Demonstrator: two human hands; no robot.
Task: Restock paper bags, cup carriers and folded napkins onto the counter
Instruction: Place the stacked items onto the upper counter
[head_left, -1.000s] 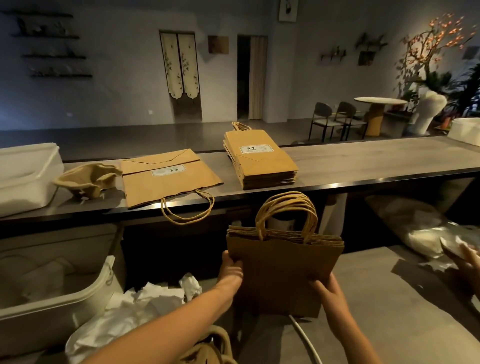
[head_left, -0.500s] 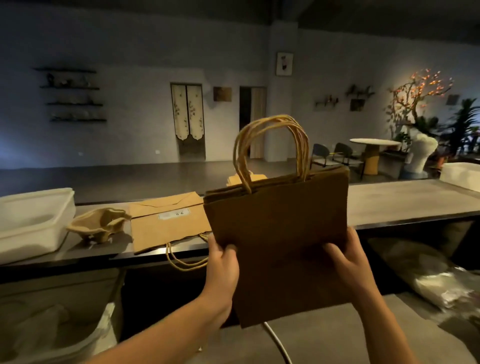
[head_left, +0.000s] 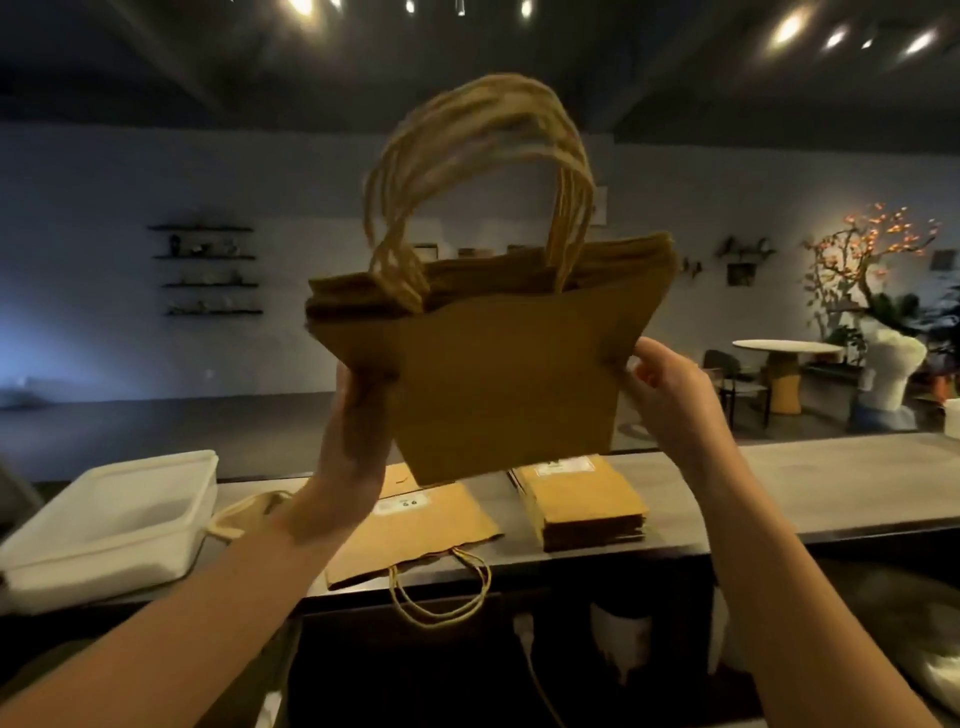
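I hold a bundle of flat brown paper bags (head_left: 498, 384) upright in the air above the counter (head_left: 810, 483), twine handles up. My left hand (head_left: 358, 426) grips its left edge and my right hand (head_left: 670, 384) grips its right edge. Below it on the counter lies a larger flat bag (head_left: 415, 535) with a white label, its handles hanging over the front edge. To the right of that sits a neat stack of smaller bags (head_left: 582, 504). A pulp cup carrier (head_left: 244, 517) shows partly behind my left forearm.
A white plastic tub (head_left: 114, 525) stands on the counter's left end. Another white container's corner (head_left: 951, 415) peeks in at the far right. Beyond the counter are a dim room, a round table (head_left: 784, 348) and chairs.
Both hands have lifted the bundle of bags from below counter level up to above the counter. The view has tilted upward with it.
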